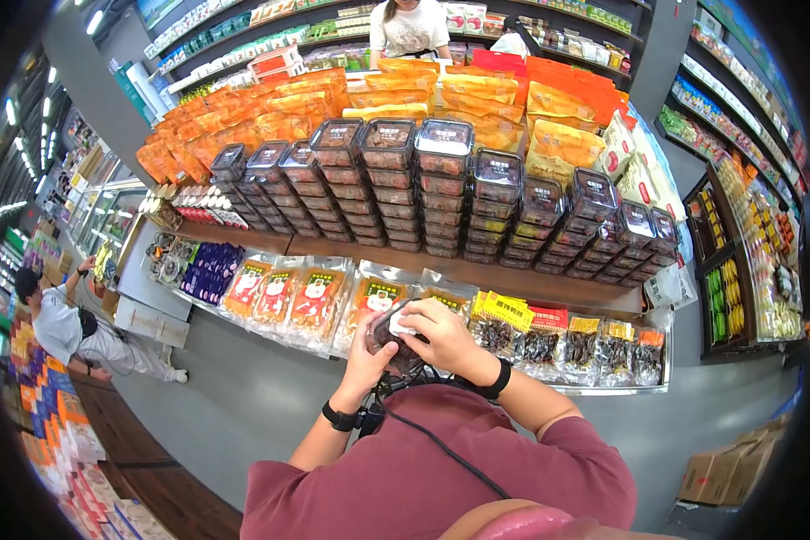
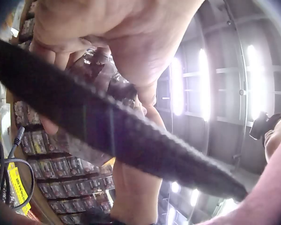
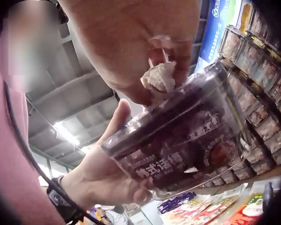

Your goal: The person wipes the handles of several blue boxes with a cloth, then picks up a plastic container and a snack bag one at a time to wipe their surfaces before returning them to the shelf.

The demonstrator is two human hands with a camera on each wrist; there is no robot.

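Note:
A clear plastic box of dried fruit point(image 3: 178, 136) with a dark printed label is tilted in front of the person's chest. The left hand point(image 1: 366, 362) grips it by its side and underside, thumb toward the body. Above the lid, the right hand point(image 1: 448, 340) pinches a crumpled white tissue point(image 3: 160, 78) between its fingers, and the tissue sits right at the lid's edge in the right wrist view. In the left wrist view a dark strap crosses the picture, and the left palm point(image 2: 117, 42) hides much of the box.
Tall stacks of similar boxes point(image 1: 391, 171) stand on the display ahead, with orange bags point(image 1: 297, 99) behind. Flat packets point(image 1: 306, 292) line the near tray. A black cable point(image 1: 450, 450) hangs over the chest. People stand behind the display and at left. Cartons point(image 1: 729, 468) sit at right.

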